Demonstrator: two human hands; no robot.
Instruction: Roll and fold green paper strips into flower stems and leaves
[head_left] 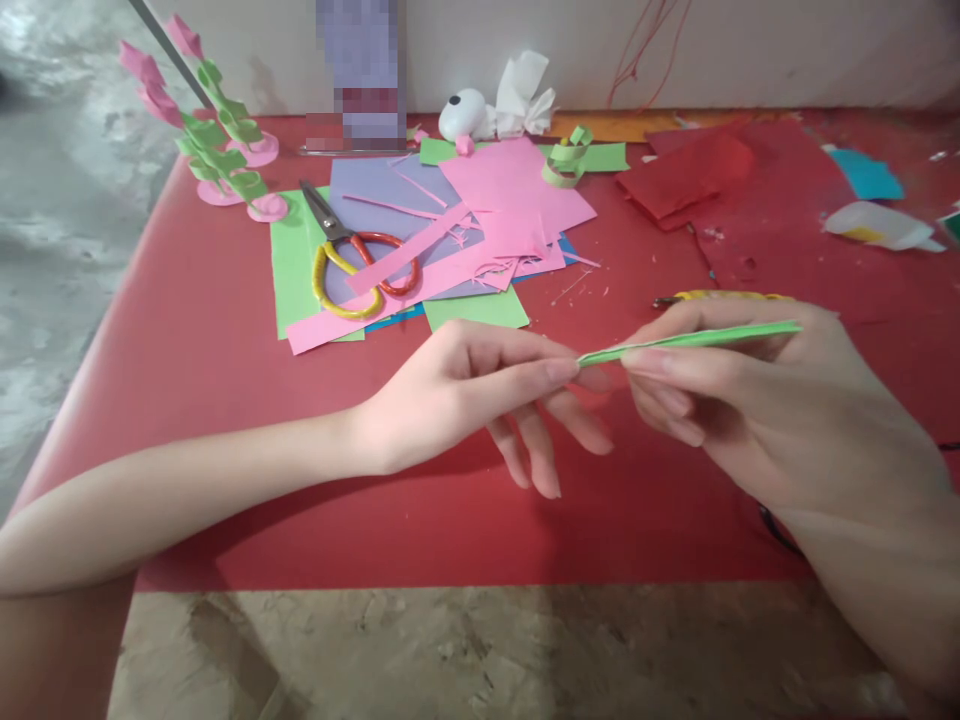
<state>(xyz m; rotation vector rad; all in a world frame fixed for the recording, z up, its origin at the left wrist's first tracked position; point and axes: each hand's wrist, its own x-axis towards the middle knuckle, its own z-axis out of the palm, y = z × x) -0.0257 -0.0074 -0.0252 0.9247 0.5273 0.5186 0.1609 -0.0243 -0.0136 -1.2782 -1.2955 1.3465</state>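
Note:
A thin green paper strip (712,336) is held up over the red table, seen nearly edge-on. My left hand (487,390) pinches its left end between thumb and forefinger, the other fingers hanging loose. Farther along the strip, my right hand (735,390) grips it between thumb and fingers, and its right end lies across that hand. Behind my left hand, scissors (346,240) with one yellow and one red handle rest on pink paper (517,190), purple paper (375,185) and green paper (289,270). A curled green paper piece (568,160) stands on the sheets.
Paper flowers (217,140) with pink tops and green stems stand at the table's (450,530) back left. Along the back are a white bottle-like object (463,114), crumpled tissue (523,95) and red paper (690,175). A glue bottle (881,227) lies at right; something yellow (731,296) is behind my right hand.

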